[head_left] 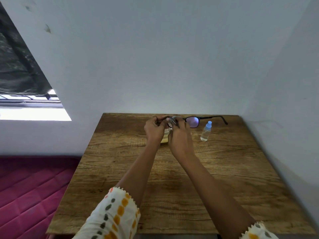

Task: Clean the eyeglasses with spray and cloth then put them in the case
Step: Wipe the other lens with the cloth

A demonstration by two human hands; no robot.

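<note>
desk (172, 195): wooden, bare along near edge and middle; all items toward far edge.
case (164, 139): probably the pale yellowish object under the hands, mostly hidden; cannot tell open or closed.
left hand (154, 129): pinched on left end of eyeglasses, near the hinge; held above desk, near far edge.
right hand (180, 138): fingers closed on grey cloth (173, 120) pressed over left lens.
eyeglasses (193, 121): dark frame, raised off desk between both hands; right lens and right temple stick out free toward far right corner.
handling guess: light, stiff frame, fragile hinges, smear-prone lenses; best held by rim or temple, not glass.
spray bottle (206, 131): clear, blue cap, upright, right of hands, untouched.
</note>
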